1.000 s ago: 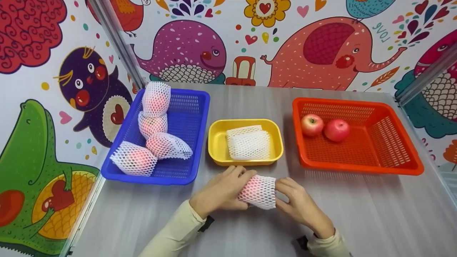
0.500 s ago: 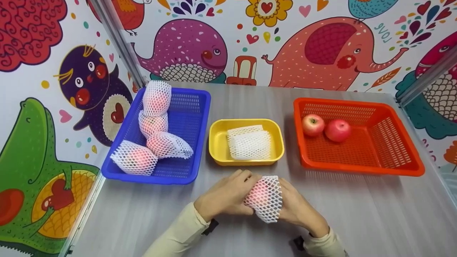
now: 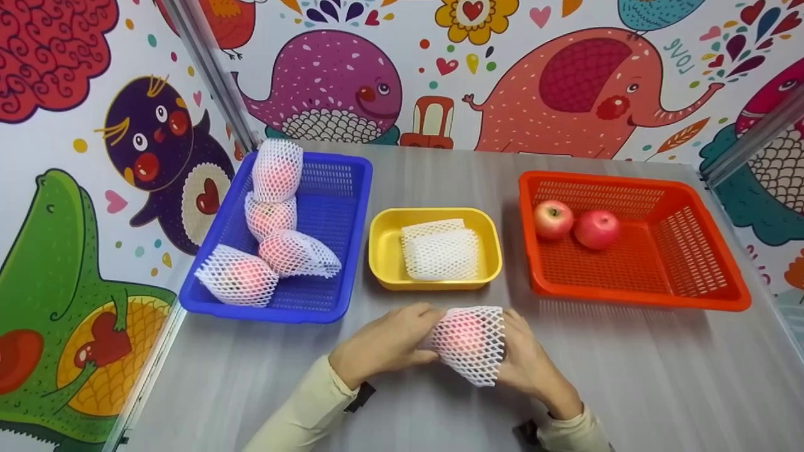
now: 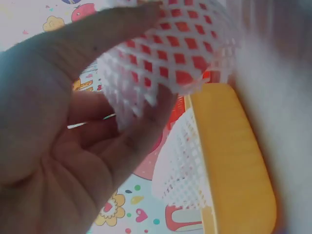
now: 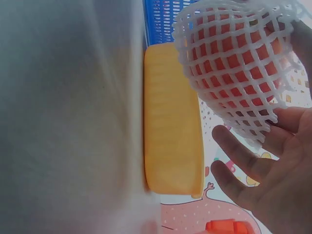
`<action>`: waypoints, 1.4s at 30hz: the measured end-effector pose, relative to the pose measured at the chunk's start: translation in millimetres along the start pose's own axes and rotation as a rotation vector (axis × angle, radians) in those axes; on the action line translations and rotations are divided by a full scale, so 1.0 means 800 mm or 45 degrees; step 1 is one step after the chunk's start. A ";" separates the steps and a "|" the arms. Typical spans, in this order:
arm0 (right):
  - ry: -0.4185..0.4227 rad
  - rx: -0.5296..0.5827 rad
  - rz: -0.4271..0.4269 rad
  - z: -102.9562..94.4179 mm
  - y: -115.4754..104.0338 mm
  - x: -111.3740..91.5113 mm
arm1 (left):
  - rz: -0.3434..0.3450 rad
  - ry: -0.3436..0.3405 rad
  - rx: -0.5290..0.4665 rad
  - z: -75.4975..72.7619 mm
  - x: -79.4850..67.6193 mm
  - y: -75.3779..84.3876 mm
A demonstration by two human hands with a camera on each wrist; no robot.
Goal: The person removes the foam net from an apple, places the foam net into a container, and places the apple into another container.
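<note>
An apple in a white foam net [image 3: 468, 344] is held between both hands, close over the near part of the table in the head view. My left hand [image 3: 388, 338] grips its left side, thumb on one side and fingers on the other, as the left wrist view shows. My right hand [image 3: 529, 361] holds the net's loose open end from the right, partly hidden behind the mesh in the head view. In the right wrist view, red apple skin [image 5: 229, 61] shows through the mesh, and two fingers [image 5: 236, 153] of the right hand stretch out beside it.
A yellow tray [image 3: 434, 284] with folded foam nets [image 3: 443, 254] stands just beyond the hands. The blue basket [image 3: 339, 263] at left contains several netted apples [image 3: 276, 172]. In the red basket [image 3: 678, 251] at right lie two bare apples [image 3: 597, 229]. Printed panels wall the table.
The netted apple has shifted slightly right, its net's open end spreading wider. My right hand has moved from the net's edge to behind it. Baskets and tray stay put.
</note>
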State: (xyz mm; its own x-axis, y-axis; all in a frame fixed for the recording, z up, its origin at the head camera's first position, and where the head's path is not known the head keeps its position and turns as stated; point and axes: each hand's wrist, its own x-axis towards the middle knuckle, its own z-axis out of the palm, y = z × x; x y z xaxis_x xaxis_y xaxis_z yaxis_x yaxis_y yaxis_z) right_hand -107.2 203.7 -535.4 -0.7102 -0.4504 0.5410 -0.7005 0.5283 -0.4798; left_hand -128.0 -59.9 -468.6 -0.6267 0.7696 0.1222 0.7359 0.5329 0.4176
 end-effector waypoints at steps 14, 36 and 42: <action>0.043 0.110 0.143 -0.018 0.001 -0.011 | 0.044 0.122 0.096 -0.010 -0.008 -0.012; 0.338 0.398 0.225 -0.064 -0.043 0.010 | -0.042 0.127 -0.031 -0.028 -0.016 -0.029; 0.365 0.351 0.386 -0.070 -0.002 -0.024 | -0.132 0.160 0.005 -0.044 -0.024 -0.038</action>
State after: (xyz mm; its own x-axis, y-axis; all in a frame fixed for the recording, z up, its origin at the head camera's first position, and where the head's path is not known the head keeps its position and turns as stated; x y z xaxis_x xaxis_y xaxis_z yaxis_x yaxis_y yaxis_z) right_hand -88.6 251.3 -506.2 -0.8642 -0.0699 0.4983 -0.4853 0.3775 -0.7886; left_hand -147.2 -103.4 -452.2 -0.7263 0.6605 0.1904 0.6664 0.6087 0.4306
